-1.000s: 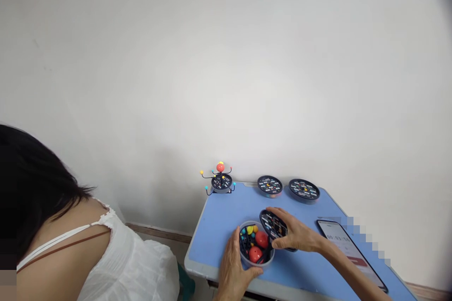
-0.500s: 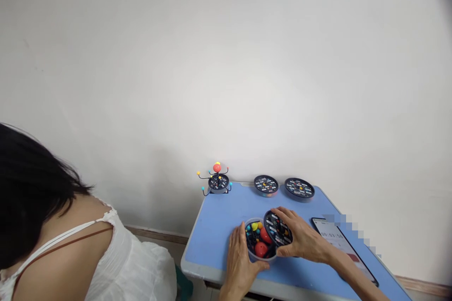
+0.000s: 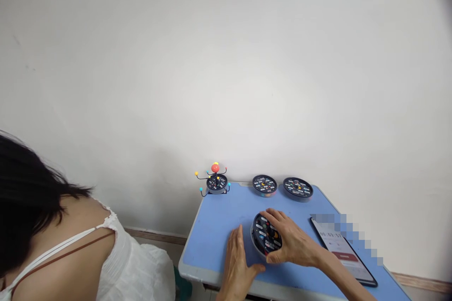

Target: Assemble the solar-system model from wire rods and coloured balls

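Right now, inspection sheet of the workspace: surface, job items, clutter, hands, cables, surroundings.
surface: blue table with grey rim.
job's things: round dark lidded case, lid on, near the front edge.
clutter: two similar round cases at back edge; solar-system model on back corner; phone showing a timer, partly pixelated.
hands: right hand, fingers holding the lid; left hand open, beside the case.
cables: nothing seen.
surroundings: white wall; person in white dress left of table.

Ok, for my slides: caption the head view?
Right hand on the black lid of a round case, left hand beside it, on a blue table.
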Demonstrator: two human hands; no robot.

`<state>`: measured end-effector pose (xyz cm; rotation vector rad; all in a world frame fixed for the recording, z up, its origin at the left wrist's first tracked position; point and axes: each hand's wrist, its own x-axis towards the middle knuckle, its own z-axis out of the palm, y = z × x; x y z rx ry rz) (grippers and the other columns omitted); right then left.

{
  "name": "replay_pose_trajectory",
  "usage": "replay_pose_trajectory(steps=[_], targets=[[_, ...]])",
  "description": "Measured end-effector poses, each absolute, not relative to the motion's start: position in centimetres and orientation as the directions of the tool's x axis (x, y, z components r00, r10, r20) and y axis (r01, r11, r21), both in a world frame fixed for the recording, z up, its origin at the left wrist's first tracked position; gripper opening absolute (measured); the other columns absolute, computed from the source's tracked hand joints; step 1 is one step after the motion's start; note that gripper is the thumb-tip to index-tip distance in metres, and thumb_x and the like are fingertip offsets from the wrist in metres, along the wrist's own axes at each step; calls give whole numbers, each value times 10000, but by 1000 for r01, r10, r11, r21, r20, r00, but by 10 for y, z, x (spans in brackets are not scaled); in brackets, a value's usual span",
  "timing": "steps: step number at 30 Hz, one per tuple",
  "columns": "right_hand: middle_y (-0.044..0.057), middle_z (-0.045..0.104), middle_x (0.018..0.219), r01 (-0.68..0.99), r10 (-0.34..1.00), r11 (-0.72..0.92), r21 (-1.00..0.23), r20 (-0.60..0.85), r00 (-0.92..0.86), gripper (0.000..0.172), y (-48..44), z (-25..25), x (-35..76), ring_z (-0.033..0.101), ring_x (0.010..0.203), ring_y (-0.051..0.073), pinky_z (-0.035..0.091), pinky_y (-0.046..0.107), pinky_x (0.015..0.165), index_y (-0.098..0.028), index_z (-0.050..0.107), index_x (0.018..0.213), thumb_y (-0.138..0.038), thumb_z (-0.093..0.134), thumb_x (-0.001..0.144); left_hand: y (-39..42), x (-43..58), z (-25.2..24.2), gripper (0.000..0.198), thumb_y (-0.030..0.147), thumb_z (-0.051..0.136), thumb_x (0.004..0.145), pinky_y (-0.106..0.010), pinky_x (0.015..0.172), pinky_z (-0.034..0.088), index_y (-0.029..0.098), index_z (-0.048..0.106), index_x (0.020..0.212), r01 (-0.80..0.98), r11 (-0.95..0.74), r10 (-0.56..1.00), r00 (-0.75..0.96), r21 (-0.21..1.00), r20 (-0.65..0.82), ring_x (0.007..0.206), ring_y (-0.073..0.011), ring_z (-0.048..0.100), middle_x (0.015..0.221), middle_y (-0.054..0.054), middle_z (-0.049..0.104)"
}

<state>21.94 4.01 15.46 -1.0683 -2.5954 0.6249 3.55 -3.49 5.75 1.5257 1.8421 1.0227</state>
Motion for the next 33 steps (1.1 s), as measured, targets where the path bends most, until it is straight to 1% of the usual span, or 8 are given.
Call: replay_pose_trajectory(steps=[3,6,11,18,22,26,29,33], targets=[[164,457,1438,585,697,652,-482,77,-713,1060,40,153,209,412,1283,409,369,527,1065,-217,405,1474,-587,805,566,-47,22,51,888,152,623,701,-402,1206,223,85,277,1516,552,98,962,-266,828,64,1489,-259,231,1601,-155,303],[166,441,1456,580,690,662,-474,83,-719,1073,42,152,201,400,1292,421,361,545,1065,-223,399,1480,-573,813,555,-54,17,46,742,197,574,773,-430,1194,252,75,373,1477,577,121,953,-296,807,69,1460,-279,303,1565,-172,372],[168,467,1418,586,696,674,-451,120,-708,1022,46,159,196,432,1253,395,384,518,1047,-196,417,1460,-500,819,570,-51,30,36,523,272,519,853,-425,1160,327,123,568,1352,648,-28,950,-220,762,221,1383,-284,431,1458,-150,527],[186,437,1455,569,680,696,-438,147,-718,1075,38,164,177,398,1299,406,357,535,1071,-188,413,1458,-556,831,539,-41,23,10,439,325,383,945,-497,1069,447,126,647,1235,672,-84,804,-391,736,448,1276,-317,546,1334,-191,614],[226,380,1504,561,652,711,-424,99,-752,1084,30,156,150,346,1348,447,308,597,1090,-169,387,1475,-598,794,567,-53,-13,0,411,332,344,971,-476,997,510,173,670,1165,731,-80,644,-481,678,595,1189,-289,616,1237,-157,673],[251,366,1509,533,606,751,-389,84,-791,1121,25,134,119,327,1350,487,279,639,1091,-156,394,1458,-591,818,515,-66,-43,-12,394,388,377,979,-424,918,559,194,686,1127,800,-88,540,-462,593,704,1117,-270,659,1167,-138,707],[257,311,1545,503,569,785,-362,100,-816,1121,24,112,100,292,1360,518,252,672,1087,-173,398,1442,-586,828,492,-73,-51,-21,385,410,395,980,-389,891,569,209,702,1096,827,-108,518,-427,551,742,1081,-258,677,1124,-127,724],[260,291,1561,519,576,777,-356,71,-814,1112,26,91,88,261,1387,524,237,665,1102,-173,374,1455,-582,818,521,-77,-42,-26,390,386,375,991,-430,956,534,198,688,1131,814,-53,501,-480,579,720,1135,-284,649,1172,-144,700]])
